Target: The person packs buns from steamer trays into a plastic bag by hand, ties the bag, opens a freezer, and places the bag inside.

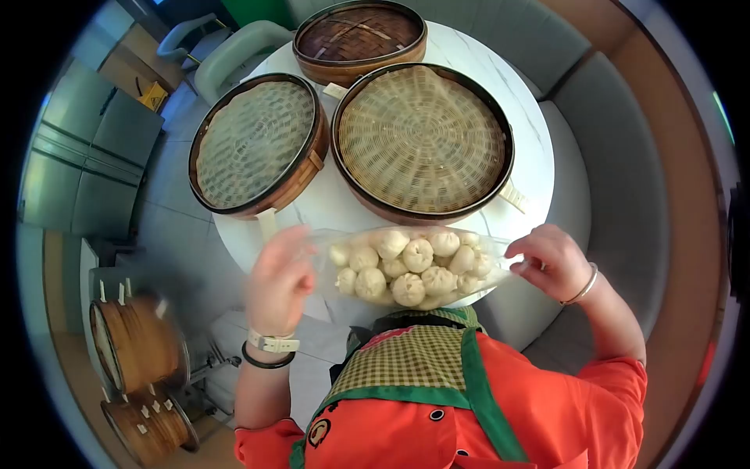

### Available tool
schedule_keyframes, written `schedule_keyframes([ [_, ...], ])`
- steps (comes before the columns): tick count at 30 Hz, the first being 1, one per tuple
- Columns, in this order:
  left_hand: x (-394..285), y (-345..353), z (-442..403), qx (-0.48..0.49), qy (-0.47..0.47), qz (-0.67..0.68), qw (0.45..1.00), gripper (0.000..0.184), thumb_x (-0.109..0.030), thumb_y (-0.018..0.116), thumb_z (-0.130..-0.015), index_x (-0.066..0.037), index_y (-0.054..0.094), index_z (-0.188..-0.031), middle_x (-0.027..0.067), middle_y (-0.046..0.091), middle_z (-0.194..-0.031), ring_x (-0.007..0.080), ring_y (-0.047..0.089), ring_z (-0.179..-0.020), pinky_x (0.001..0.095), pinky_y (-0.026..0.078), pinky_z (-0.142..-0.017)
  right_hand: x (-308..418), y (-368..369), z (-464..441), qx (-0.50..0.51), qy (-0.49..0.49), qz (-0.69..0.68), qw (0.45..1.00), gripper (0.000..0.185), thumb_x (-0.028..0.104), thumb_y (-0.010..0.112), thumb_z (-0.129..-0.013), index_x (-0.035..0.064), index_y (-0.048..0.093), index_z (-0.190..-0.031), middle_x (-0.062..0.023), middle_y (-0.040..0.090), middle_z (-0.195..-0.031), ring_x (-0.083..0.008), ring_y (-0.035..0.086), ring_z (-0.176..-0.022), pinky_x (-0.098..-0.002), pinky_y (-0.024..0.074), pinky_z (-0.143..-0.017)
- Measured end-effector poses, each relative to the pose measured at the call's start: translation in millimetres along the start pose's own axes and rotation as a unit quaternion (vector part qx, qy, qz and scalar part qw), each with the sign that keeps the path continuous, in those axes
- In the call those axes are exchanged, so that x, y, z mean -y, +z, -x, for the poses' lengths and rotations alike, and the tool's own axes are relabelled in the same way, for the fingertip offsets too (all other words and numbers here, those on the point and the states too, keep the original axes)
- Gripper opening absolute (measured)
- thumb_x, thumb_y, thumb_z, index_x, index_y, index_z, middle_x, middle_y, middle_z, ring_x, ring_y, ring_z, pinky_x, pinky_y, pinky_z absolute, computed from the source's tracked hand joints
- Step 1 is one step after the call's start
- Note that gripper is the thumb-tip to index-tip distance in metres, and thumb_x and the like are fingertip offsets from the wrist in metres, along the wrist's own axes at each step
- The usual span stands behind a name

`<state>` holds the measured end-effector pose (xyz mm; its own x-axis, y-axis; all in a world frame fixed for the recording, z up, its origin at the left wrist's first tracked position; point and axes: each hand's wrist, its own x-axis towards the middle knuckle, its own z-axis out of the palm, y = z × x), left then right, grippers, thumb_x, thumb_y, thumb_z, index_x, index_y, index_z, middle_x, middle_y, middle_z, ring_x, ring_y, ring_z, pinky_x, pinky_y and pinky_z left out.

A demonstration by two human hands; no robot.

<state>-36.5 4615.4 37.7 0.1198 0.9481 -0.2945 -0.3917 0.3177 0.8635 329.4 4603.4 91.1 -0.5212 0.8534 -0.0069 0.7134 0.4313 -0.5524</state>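
A clear plastic bag (418, 266) full of pale, pleated steamed buns stretches between my hands, in front of my apron at the near edge of the table. My right hand (551, 262) pinches the bag's right end between thumb and fingers. At the other end, my left hand (281, 273) is curled around the plastic, somewhat smeared by motion. Just beyond the bag stands a large round bamboo steamer (426, 141) with a woven mat inside and no buns on it. A second bamboo steamer (258, 144), also lined with a mat, sits to its left.
At the back of the round white marble table (527, 109) is another steamer (359, 35), with a dark woven surface. A grey bench (617, 156) curves around the right side. More stacked steamers (137, 344) stand low at the left, and chairs (234, 59) are behind the table.
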Motion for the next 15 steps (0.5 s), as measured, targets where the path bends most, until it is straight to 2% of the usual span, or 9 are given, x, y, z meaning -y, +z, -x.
schedule_keyframes([
  [1, 0, 9, -1, 0.033, 0.018, -0.031, 0.999, 0.043, 0.006, 0.044, -0.077, -0.001, 0.045, -0.119, 0.0090, 0.052, -0.099, 0.0088, 0.048, -0.062, 0.0207, 0.041, -0.056, 2, -1, -5, 0.001, -0.003, 0.003, 1.000, 0.022, -0.003, 0.060, -0.062, 0.0093, 0.059, -0.081, -0.0044, 0.052, -0.063, -0.0241, 0.051, -0.059, -0.0336, 0.0421, -0.062],
  [3, -6, 22, 2, 0.036, 0.012, -0.040, 0.998, 0.041, 0.006, 0.044, -0.078, 0.000, 0.045, -0.119, 0.0084, 0.051, -0.100, 0.0088, 0.048, -0.063, 0.0204, 0.041, -0.057, 15, 3, -17, -0.013, -0.159, -0.004, 0.987, 0.023, -0.002, 0.062, -0.062, 0.0076, 0.059, -0.082, -0.0071, 0.054, -0.071, -0.0231, 0.054, -0.065, -0.0351, 0.0430, -0.064],
  [4, -7, 25, 3, 0.039, 0.003, -0.052, 0.998, 0.040, 0.006, 0.045, -0.079, 0.001, 0.044, -0.119, 0.0079, 0.050, -0.100, 0.0087, 0.048, -0.064, 0.0201, 0.042, -0.058, 22, 0, -23, -0.002, -0.181, -0.061, 0.982, 0.026, -0.001, 0.062, -0.061, 0.0069, 0.059, -0.086, -0.0101, 0.056, -0.082, -0.0246, 0.056, -0.073, -0.0367, 0.0439, -0.065],
  [7, -6, 21, 4, 0.059, -0.008, -0.041, 0.997, 0.042, 0.006, 0.046, -0.078, -0.001, 0.045, -0.120, 0.0074, 0.050, -0.102, 0.0109, 0.052, -0.069, 0.0222, 0.043, -0.062, 26, 37, -50, 0.042, -0.154, -0.109, 0.981, 0.022, 0.005, 0.061, -0.065, 0.0075, 0.059, -0.087, -0.0115, 0.056, -0.086, -0.0284, 0.057, -0.076, -0.0373, 0.0458, -0.065],
  [9, -2, 22, 6, 0.061, -0.007, -0.045, 0.997, 0.042, 0.005, 0.046, -0.078, -0.001, 0.046, -0.119, 0.0071, 0.050, -0.102, 0.0107, 0.051, -0.069, 0.0221, 0.043, -0.062, 12, 84, -63, 0.184, -0.069, 0.039, 0.980, 0.027, 0.016, 0.063, -0.069, 0.0074, 0.056, -0.093, -0.0138, 0.054, -0.090, -0.0307, 0.057, -0.077, -0.0375, 0.0479, -0.064],
  [13, 0, 18, 13, 0.066, -0.003, -0.039, 0.997, 0.041, 0.005, 0.047, -0.078, -0.001, 0.046, -0.119, 0.0063, 0.050, -0.103, 0.0103, 0.051, -0.069, 0.0219, 0.043, -0.062, 15, 134, -53, 0.188, -0.004, 0.143, 0.972, 0.038, 0.025, 0.066, -0.069, 0.0074, 0.052, -0.099, -0.0135, 0.051, -0.090, -0.0287, 0.057, -0.074, -0.0370, 0.0490, -0.062],
  [15, 3, 16, 16, 0.067, -0.003, -0.030, 0.997, 0.041, 0.005, 0.048, -0.078, -0.001, 0.046, -0.119, 0.0062, 0.050, -0.103, 0.0102, 0.051, -0.069, 0.0219, 0.043, -0.062, 13, 144, -46, 0.067, -0.054, 0.103, 0.991, 0.045, 0.027, 0.068, -0.066, 0.0073, 0.049, -0.101, -0.0126, 0.049, -0.090, -0.0272, 0.056, -0.072, -0.0360, 0.0489, -0.060],
])
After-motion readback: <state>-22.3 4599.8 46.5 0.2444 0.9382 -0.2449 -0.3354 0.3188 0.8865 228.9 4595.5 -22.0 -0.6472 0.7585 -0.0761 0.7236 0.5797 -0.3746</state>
